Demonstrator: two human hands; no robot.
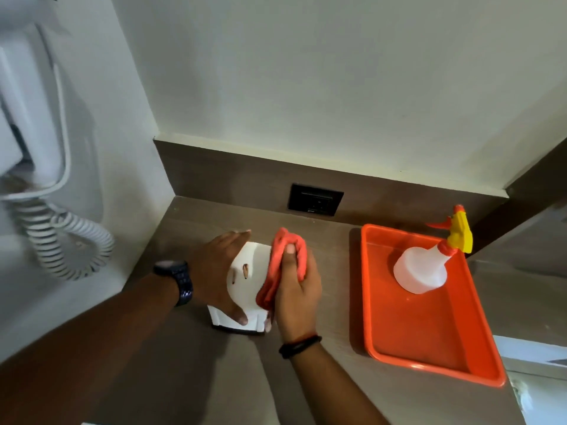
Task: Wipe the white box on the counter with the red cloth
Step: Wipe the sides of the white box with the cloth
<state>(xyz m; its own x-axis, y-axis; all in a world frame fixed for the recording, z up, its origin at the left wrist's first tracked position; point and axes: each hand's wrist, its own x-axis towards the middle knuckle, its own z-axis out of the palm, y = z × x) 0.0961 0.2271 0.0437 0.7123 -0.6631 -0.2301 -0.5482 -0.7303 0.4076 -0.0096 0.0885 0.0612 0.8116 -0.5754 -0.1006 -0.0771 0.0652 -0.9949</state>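
Right hand grip closed on bunched red cloth, pressing it on small white plastic box mid brown desk. Left hand flat, open, steadying box; keep it braced, wipe in overlapping strokes. Orange tray with spray bottle beyond right.

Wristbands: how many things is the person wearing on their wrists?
2. A dark watch sits on the left wrist, beside the white box. A thin black band circles the right wrist, below the hand gripping the red cloth. None else shows.
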